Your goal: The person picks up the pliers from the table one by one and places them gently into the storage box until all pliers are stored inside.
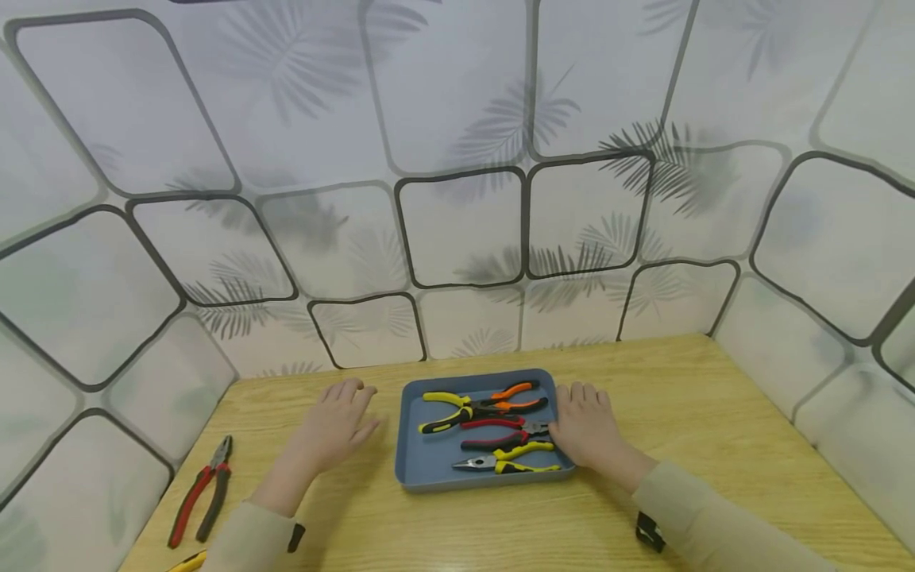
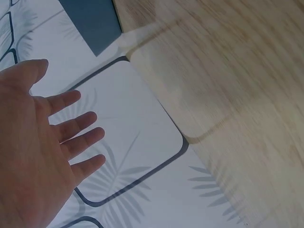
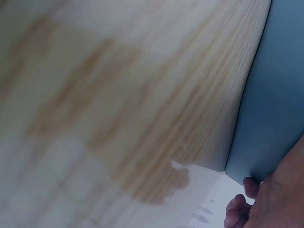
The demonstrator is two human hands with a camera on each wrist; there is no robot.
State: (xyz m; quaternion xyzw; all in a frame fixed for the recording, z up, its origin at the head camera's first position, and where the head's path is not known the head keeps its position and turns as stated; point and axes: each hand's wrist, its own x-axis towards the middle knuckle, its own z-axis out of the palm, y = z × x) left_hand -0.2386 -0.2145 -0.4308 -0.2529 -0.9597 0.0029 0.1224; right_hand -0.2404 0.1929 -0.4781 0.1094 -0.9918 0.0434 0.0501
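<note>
1. Nearest, the pale left sleeve (image 1: 250,540) and right sleeve (image 1: 704,516) enter from the lower edge; beside the left one, a yellow handle (image 1: 188,562) is partly cut off by the frame.
2. At the left of the wooden table (image 1: 686,421), red-and-dark pliers (image 1: 218,461) lie with handles spread, apart from the left hand (image 1: 337,425).
3. The blue tray (image 1: 422,457) lies flat on the table between the two hands, its left wall clear of the left hand and its right wall against the right hand (image 1: 589,425).
4. The left hand is free, its fingers spread and thumb apart, palm turned towards the tray; the left wrist view shows nothing in it.
5. The right hand grips the tray's right side, back of the hand upward, thumb at the rim; the forearm slants in from the lower right.
6. Inside the tray, from front to back: yellow-and-black long-nose pliers (image 1: 495,459), jaws to the left; red-and-black pliers (image 1: 526,430), jaws close to the right thumb; then yellow-handled pliers (image 1: 466,411) and orange-handled pliers (image 1: 503,404), whose heads overlap.
7. Farthest, a pale wall covering (image 1: 468,230) with dark-outlined shapes and leaf prints stands behind the table.
</note>
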